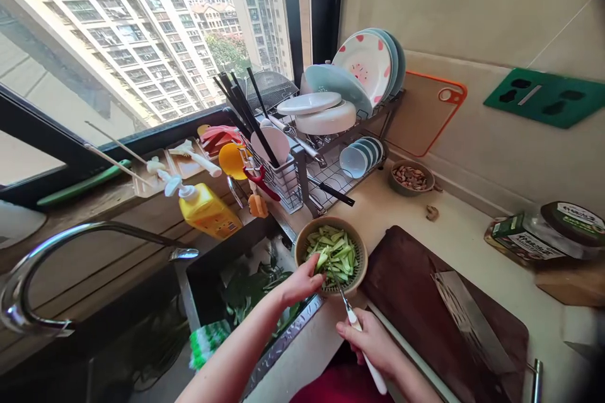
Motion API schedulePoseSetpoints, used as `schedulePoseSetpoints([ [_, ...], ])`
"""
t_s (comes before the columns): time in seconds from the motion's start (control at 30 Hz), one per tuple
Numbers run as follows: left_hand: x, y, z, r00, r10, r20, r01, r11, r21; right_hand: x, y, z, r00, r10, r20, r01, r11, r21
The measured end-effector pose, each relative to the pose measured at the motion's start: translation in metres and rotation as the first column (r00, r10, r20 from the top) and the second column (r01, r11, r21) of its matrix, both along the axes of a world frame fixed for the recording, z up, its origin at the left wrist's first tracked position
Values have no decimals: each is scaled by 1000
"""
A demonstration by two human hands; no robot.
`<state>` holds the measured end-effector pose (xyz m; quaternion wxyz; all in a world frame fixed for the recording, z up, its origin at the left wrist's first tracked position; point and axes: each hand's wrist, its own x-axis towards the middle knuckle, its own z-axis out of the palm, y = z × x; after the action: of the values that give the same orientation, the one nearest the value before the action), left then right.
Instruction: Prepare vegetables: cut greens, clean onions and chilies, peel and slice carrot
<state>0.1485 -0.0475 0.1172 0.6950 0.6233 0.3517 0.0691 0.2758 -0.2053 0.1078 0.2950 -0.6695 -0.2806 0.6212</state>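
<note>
A round brown basket with a slotted inner wall stands at the sink's corner, filled with cut light-green vegetable strips. My left hand reaches over its near left rim, fingers closed on a pale green vegetable piece. In my right hand is the white handle of a metal utensil. Its thin shaft slants over the rim into the strips, where the working end is hidden, so I cannot tell its exact kind.
Right of the basket lies a dark cutting board with a cleaver on it. Green leaves lie in the sink, beside a faucet. Behind stand a dish rack, a yellow bottle and a small bowl. Jars stand right.
</note>
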Motion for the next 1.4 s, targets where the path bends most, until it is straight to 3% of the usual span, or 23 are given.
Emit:
schedulePoseSetpoints([
  [0.13, -3, -2, 8, 997, -74, -5, 74, 994, 74, -1, 2, -2, 988, 64, 142, -73, 996, 56],
  [0.27, -4, -5, 17, 991, -129, 27, 129, 992, 10, 3, 3, -3, 941, 95, 325, -140, 983, 119],
  [0.4, 3, -9, 22, 995, -104, 5, 104, 993, -53, 8, 4, 0, 895, 108, 432, -165, 982, 95],
  [0.63, 13, -12, 6, 980, -23, -197, 44, 993, 105, 5, 11, -2, 884, 52, 464, -106, 990, 92],
  [0.73, 10, -8, -2, 984, 32, -174, -11, 993, 122, 4, 14, -1, 941, -17, 338, -11, 997, 78],
  [0.83, 5, -3, -4, 993, 81, -87, -80, 997, 15, 7, 10, 1, 991, -104, 81, 105, 995, 2],
  [0.97, 0, -1, -1, 990, 143, 12, -141, 986, -93, 12, 0, -1, 991, -96, -89, 95, 995, -21],
  [1.13, 5, -4, -4, 964, 262, -47, -265, 958, -105, 8, -2, -7, 974, -88, -208, 79, 996, -49],
  [1.27, 6, -9, -10, 973, 221, -60, -226, 968, -109, 8, 7, -6, 908, -115, -403, 82, 992, -97],
  [1.4, 2, -12, -9, 988, 102, -116, -103, 995, -4, 11, 17, -8, 877, -198, -437, 146, 978, -151],
])
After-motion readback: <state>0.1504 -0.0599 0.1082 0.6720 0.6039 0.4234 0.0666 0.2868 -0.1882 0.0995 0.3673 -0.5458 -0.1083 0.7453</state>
